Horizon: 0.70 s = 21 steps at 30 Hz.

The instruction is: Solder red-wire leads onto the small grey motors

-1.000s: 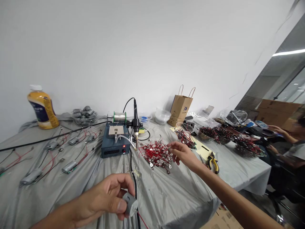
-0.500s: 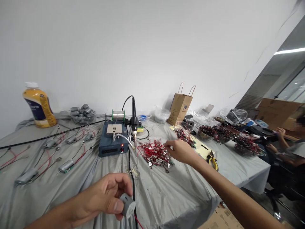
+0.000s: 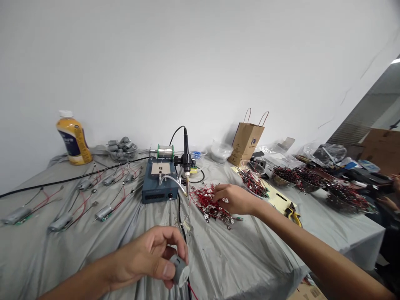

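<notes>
On the grey-covered table [image 3: 250,258], a clear round plastic bowl [image 3: 121,155] contains grey cylindrical motors. The left hand [image 3: 156,260] pinches a small grey cylindrical motor [image 3: 180,270] near the front edge. The right hand [image 3: 233,200] reaches, palm down, into the red-wired metal terminals [image 3: 212,204]; its fingertip grip I cannot tell.

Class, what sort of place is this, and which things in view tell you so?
Probably an electronics assembly bench: a soldering iron stands upright beside a spool of solder, and small motors with wires lie on the covered table.
</notes>
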{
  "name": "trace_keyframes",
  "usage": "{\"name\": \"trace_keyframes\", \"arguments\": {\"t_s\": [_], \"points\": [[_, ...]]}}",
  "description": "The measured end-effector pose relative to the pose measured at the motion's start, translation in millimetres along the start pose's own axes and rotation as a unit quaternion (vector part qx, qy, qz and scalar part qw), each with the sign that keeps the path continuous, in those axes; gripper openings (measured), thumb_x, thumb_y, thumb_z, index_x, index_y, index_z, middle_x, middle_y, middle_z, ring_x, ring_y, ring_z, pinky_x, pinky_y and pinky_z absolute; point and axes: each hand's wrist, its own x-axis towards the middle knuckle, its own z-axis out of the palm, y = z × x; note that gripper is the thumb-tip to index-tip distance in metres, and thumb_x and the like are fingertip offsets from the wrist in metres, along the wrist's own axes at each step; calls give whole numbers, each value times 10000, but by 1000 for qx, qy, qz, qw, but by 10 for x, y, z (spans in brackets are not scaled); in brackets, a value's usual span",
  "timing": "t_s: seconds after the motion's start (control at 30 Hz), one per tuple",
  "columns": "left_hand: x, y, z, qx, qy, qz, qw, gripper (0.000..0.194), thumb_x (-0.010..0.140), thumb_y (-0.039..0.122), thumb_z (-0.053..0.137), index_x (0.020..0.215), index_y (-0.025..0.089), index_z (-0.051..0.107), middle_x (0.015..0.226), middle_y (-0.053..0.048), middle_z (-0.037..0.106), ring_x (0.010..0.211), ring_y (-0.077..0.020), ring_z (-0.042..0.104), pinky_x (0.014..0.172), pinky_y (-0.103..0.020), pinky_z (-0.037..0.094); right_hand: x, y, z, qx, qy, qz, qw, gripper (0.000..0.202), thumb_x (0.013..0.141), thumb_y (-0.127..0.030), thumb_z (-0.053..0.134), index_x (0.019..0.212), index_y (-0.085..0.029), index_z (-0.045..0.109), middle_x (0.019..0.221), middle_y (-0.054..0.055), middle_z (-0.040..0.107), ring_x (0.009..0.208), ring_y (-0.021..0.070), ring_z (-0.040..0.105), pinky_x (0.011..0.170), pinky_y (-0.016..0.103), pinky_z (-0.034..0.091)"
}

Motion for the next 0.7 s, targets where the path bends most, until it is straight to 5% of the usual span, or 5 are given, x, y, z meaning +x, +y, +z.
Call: {"name": "trace_keyframes", "arguments": {"t_s": [0.27, 0.5, 0.6, 0.7], "points": [[20, -11, -32, -9, 15, 4, 1000, 364, 685, 314, 889, 952, 158, 695, 933, -56, 649, 721, -124, 657, 601, -208, 553, -363, -137, -491, -90, -27, 61, 994, 220, 785, -27, 500, 809, -164, 670, 896, 48, 577, 670, 97, 525, 625, 257, 368], [43, -12, -81, -16, 18, 24, 999, 255, 763, 335, 843, 948, 188, 749, 901, -45, 657, 655, -106, 661, 574, -191, 550, -373, -182, -868, -115, 76, 16, 990, 137, 890, -112, 479, 837, -173, 590, 934, 68, 586, 756, 136, 558, 689, 294, 445], [49, 12, -95, -15, 33, 32, 999, 215, 772, 333, 835, 923, 196, 769, 932, -43, 656, 622, -87, 653, 549, -172, 544, -141, -108, -804, -49, 164, 10, 985, 107, 860, -140, 540, 922, -183, 615, 1000, 66, 629, 834, 152, 584, 762, 313, 481], [48, 31, -110, -4, 35, 43, 998, 204, 774, 349, 830, 892, 190, 783, 921, -46, 646, 611, -82, 645, 536, -166, 544, 158, 24, -528, 91, 245, 55, 964, 63, 842, -173, 579, 882, -174, 628, 896, 40, 659, 749, 127, 586, 679, 276, 491]]}}
